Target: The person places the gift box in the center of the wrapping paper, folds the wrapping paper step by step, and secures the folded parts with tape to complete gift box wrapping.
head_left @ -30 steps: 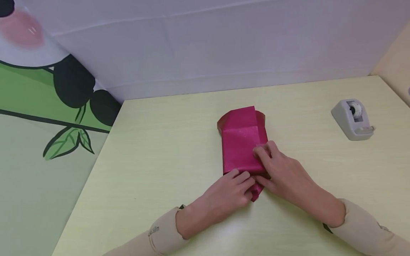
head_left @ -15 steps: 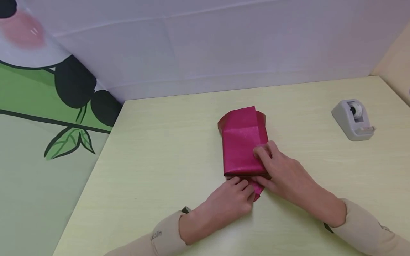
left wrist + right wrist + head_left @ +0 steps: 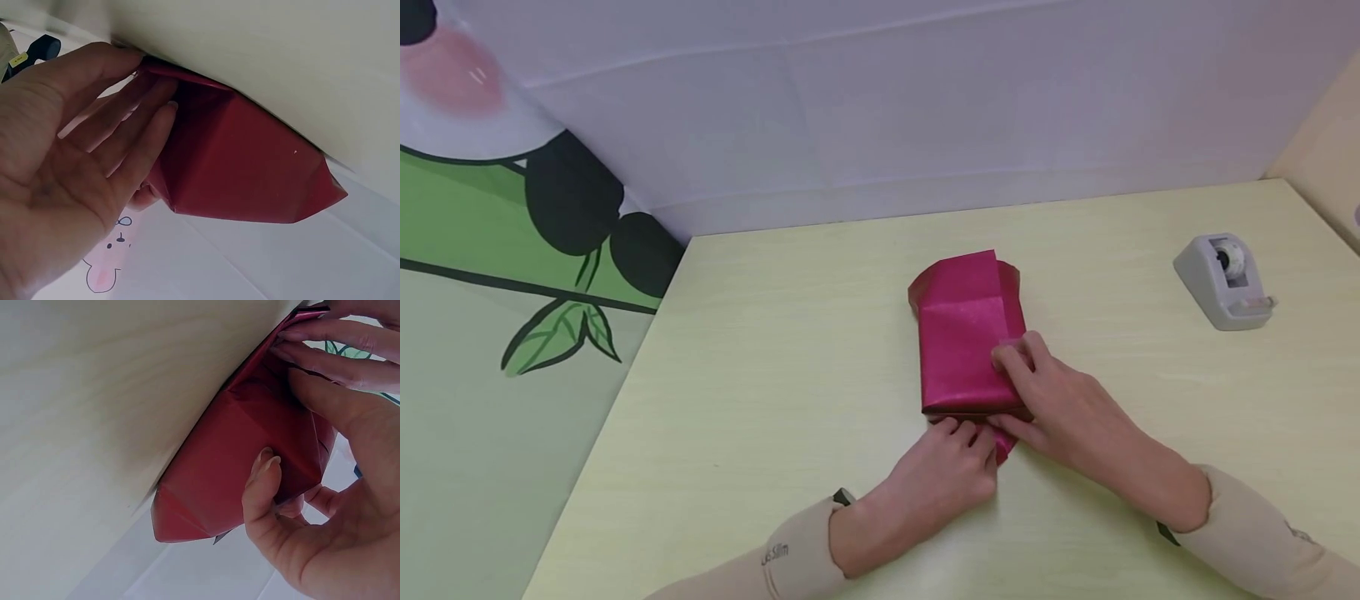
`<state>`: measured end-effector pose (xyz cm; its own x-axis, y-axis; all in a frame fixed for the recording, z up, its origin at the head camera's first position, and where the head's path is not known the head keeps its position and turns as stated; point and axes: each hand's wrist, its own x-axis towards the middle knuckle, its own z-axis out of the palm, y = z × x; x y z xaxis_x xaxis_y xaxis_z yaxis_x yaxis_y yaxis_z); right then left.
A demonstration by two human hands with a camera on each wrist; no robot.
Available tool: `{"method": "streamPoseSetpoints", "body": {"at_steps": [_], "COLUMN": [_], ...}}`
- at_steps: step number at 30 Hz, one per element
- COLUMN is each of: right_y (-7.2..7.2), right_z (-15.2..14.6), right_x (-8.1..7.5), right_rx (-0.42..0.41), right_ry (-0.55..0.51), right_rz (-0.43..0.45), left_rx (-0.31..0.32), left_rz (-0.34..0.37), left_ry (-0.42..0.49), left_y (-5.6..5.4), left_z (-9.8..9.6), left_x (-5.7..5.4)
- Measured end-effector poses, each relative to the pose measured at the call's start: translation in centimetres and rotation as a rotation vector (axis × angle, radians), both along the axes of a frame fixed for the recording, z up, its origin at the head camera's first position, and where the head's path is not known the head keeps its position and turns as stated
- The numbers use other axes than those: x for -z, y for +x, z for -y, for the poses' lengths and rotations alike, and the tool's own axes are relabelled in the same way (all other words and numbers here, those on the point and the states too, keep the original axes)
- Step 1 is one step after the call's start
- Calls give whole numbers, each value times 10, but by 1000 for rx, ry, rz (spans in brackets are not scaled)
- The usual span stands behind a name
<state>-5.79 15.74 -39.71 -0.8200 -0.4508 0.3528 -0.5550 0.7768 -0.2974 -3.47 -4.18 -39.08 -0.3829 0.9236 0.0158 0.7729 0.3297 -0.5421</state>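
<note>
A package wrapped in shiny crimson paper (image 3: 962, 342) lies on the table, its far end flaring out. At its near end, my left hand (image 3: 940, 475) holds the folded paper flap (image 3: 1002, 450); in the left wrist view its fingers (image 3: 159, 128) reach into the open end fold. My right hand (image 3: 1067, 400) grips the package's near right corner, with curled fingers on top and the thumb (image 3: 331, 397) against the end. A small translucent strip, perhaps tape, shows by the right fingertips in the head view. The left thumb is hidden there.
A grey tape dispenser (image 3: 1225, 283) with a roll in it stands at the right rear of the pale wooden table (image 3: 760, 350). Behind the table hangs a light cloth (image 3: 910, 108). A panel with a cartoon picture (image 3: 580, 192) is at the left.
My left hand has drawn slightly back and down from the package's near edge, uncovering more of the end fold. The right hand and the package have stayed in place.
</note>
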Motion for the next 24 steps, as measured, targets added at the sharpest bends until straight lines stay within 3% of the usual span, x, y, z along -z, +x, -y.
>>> {"method": "streamPoseSetpoints", "body": {"at_steps": [15,24], "right_y": [0,-1], "right_z": [0,-2], "right_x": [0,0], "right_rx": [-6,-19], "right_ry": [-4,-8], "right_rz": [-1,-4], "left_rx": [-57,-50], "left_rz": [8,-4], "left_ry": [93,118], "left_y": [-3,-7], "left_z": [0,1], "left_x": [3,0]}}
